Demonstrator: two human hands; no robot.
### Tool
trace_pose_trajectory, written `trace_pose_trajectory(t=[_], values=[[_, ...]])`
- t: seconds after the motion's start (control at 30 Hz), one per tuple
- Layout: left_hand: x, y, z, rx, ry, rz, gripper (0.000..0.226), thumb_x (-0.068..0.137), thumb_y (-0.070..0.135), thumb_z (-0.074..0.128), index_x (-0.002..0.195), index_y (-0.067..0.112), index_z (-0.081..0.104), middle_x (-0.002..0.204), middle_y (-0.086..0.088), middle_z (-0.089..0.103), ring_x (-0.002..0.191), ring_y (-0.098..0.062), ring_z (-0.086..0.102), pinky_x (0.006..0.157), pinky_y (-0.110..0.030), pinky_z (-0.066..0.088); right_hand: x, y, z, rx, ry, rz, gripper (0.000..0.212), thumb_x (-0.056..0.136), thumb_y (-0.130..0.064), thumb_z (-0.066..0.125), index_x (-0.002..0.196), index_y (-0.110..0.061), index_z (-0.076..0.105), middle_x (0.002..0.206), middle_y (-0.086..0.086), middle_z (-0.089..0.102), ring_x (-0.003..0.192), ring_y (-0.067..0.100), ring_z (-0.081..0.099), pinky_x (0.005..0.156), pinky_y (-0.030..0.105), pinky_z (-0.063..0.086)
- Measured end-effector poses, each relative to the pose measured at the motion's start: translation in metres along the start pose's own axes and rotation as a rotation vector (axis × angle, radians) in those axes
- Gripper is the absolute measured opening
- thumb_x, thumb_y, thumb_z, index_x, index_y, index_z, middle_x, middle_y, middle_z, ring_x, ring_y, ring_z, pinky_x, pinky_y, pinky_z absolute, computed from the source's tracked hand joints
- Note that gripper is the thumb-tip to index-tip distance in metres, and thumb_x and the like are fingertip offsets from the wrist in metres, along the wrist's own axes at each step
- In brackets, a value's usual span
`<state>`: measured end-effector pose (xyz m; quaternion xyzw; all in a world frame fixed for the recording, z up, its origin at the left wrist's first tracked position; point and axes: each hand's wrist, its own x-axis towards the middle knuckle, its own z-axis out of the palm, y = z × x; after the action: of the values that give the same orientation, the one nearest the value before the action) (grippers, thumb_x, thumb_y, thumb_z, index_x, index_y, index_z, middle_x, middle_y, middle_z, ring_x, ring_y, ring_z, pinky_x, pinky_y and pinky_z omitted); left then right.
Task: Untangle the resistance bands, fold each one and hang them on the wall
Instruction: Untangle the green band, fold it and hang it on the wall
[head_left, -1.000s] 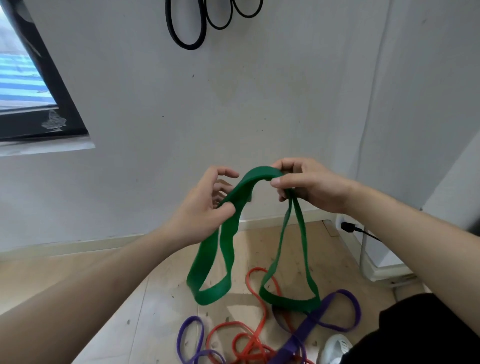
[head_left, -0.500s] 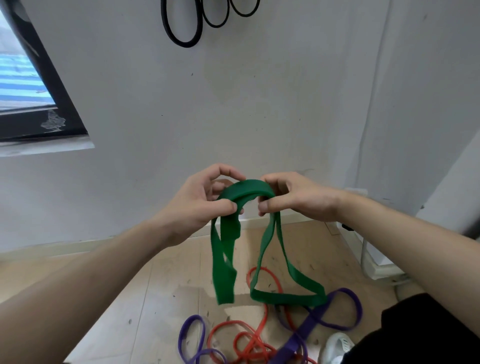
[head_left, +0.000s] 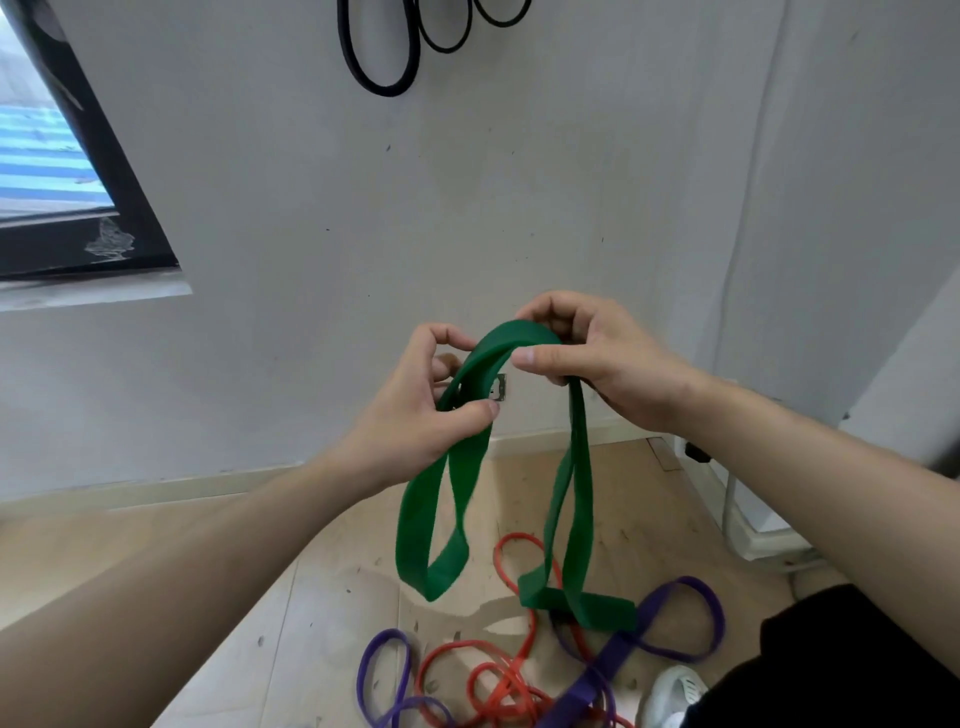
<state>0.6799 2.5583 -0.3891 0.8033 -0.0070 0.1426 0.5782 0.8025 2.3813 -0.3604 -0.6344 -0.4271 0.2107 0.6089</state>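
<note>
**Head view.** A white wall (head_left: 519, 208) fills the far side of the scene, and a pale wooden floor (head_left: 322, 597) is seen below it. A dark-framed window (head_left: 119, 218) is set into the wall at far left.

A green resistance band (head_left: 579, 493) is held up in front of the wall, in the middle of the view and clear of the floor. It is arched between both hands, and 2 loops are left hanging: a twisted loop on the left and a longer, narrower loop on the right. Whether the right loop's lower end touches the bands beneath it cannot be told.

The left hand (head_left: 415, 415) is closed on the left part of the arch, with the band pinched between the thumb and the curled fingers. The right hand (head_left: 608, 364) is closed on the top of the arch, with the band gripped between the thumb and the bent fingers.

3 black bands (head_left: 385, 91) are hung on the wall at the top edge, their upper parts cut off by the frame. Purple bands (head_left: 605, 667) and a red band (head_left: 498, 688) are left tangled together on the near floor. A white shoe (head_left: 670, 691) is seen just right of the tangle. A small wall plate (head_left: 500, 388) is visible between the 2 hands.
</note>
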Motion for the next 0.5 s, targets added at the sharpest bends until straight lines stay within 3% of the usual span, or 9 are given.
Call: trace_pose_trajectory(t=[0.07, 0.1, 0.2, 0.33, 0.5], values=[[0.0, -0.002, 0.0, 0.028, 0.056, 0.037, 0.042, 0.088, 0.006, 0.072, 0.112, 0.024, 0.043, 0.095, -0.011, 0.067, 0.083, -0.04, 0.065, 0.072, -0.055, 0.058, 0.0, 0.001, -0.004, -0.004, 0.017, 0.008, 0.023, 0.079, -0.012, 0.078, 0.099, -0.014, 0.066, 0.083, 0.002, 0.065, 0.066, 0.008, 0.056, 0.059, 0.021, 0.043], [0.0, -0.003, 0.0, 0.051, 0.085, 0.067, 0.04, 0.086, 0.007, 0.072, 0.11, 0.024, 0.045, 0.099, -0.013, 0.066, 0.087, -0.04, 0.065, 0.076, -0.056, 0.057, 0.0, 0.002, -0.006, -0.01, 0.02, 0.017, 0.023, 0.079, -0.014, 0.077, 0.099, -0.014, 0.066, 0.084, 0.004, 0.065, 0.066, 0.01, 0.055, 0.059, 0.022, 0.043], [0.002, -0.002, -0.003, 0.084, 0.169, 0.161, 0.032, 0.081, 0.011, 0.071, 0.1, 0.024, 0.05, 0.095, -0.006, 0.065, 0.084, -0.034, 0.067, 0.074, -0.051, 0.057, -0.002, 0.004, -0.015, -0.07, -0.009, 0.076, 0.022, 0.082, -0.012, 0.078, 0.102, -0.01, 0.067, 0.087, 0.009, 0.066, 0.073, 0.016, 0.059, 0.065, 0.028, 0.049], [0.003, -0.002, -0.004, 0.112, 0.156, 0.204, 0.026, 0.084, 0.002, 0.071, 0.092, 0.019, 0.054, 0.081, -0.003, 0.061, 0.071, -0.032, 0.064, 0.065, -0.048, 0.055, -0.006, 0.011, -0.015, -0.218, -0.171, 0.218, 0.027, 0.084, -0.009, 0.079, 0.108, -0.008, 0.065, 0.092, 0.012, 0.071, 0.084, 0.023, 0.067, 0.085, 0.042, 0.057], [0.004, -0.004, 0.004, 0.135, 0.071, 0.221, 0.023, 0.079, 0.011, 0.071, 0.091, 0.023, 0.055, 0.08, 0.002, 0.059, 0.064, -0.018, 0.057, 0.057, -0.039, 0.048, -0.005, 0.012, 0.011, -0.218, -0.189, 0.14, 0.035, 0.085, -0.017, 0.079, 0.114, -0.003, 0.064, 0.107, 0.029, 0.066, 0.095, 0.031, 0.066, 0.093, 0.054, 0.052]])
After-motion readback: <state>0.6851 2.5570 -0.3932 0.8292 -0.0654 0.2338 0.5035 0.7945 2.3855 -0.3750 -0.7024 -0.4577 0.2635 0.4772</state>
